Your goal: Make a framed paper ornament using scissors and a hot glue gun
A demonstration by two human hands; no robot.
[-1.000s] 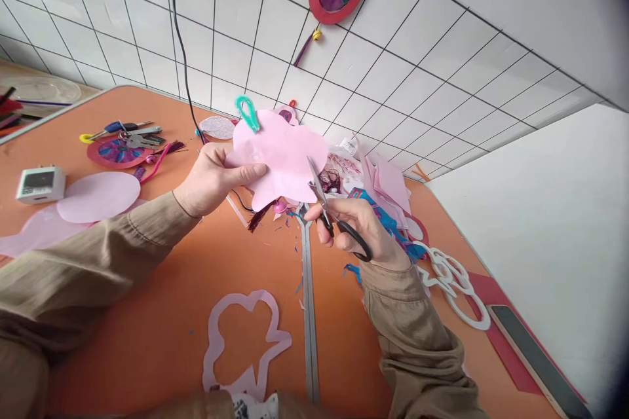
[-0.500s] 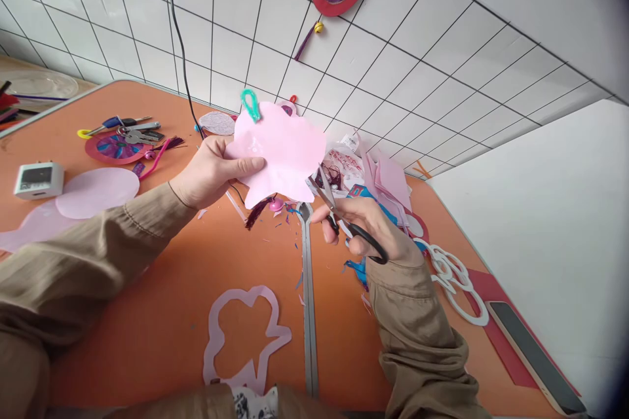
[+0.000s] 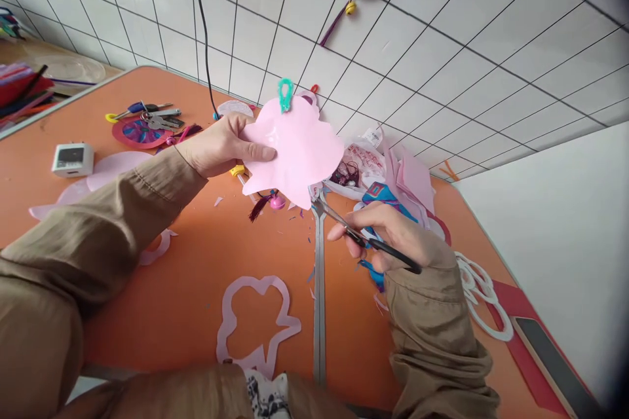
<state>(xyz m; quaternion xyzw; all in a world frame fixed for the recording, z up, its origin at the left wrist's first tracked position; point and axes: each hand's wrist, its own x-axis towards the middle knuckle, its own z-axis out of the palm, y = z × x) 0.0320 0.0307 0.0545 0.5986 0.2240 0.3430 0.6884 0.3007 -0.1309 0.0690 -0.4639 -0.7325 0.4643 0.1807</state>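
Note:
My left hand (image 3: pixel 230 147) pinches the left edge of a pink paper cutout (image 3: pixel 295 150) with a wavy outline, held up above the table. A teal fuzzy loop (image 3: pixel 285 94) sticks out at its top, and a pink bell (image 3: pixel 278 201) with a dark red tassel (image 3: pixel 258 208) hangs below it. My right hand (image 3: pixel 393 232) grips black-handled scissors (image 3: pixel 339 217), fingers in the handles. The blade tips are by the cutout's lower right corner; whether they touch it I cannot tell. On the table in front of me lies a pink paper outline (image 3: pixel 226 314).
Keys (image 3: pixel 162 119) rest on a red oval ornament (image 3: pixel 137 134), near a white charger (image 3: pixel 73 159). Behind my right hand are a plastic bag (image 3: pixel 366 163) and folded pink sheets (image 3: pixel 415 177). White rings (image 3: pixel 484 294) and a phone (image 3: pixel 553 363) lie right. A tiled wall (image 3: pixel 255 13) stands behind.
The scissors have come down and turned, from the cutout's right edge to its lower right corner, and their blades have closed together. My view has shifted slightly left.

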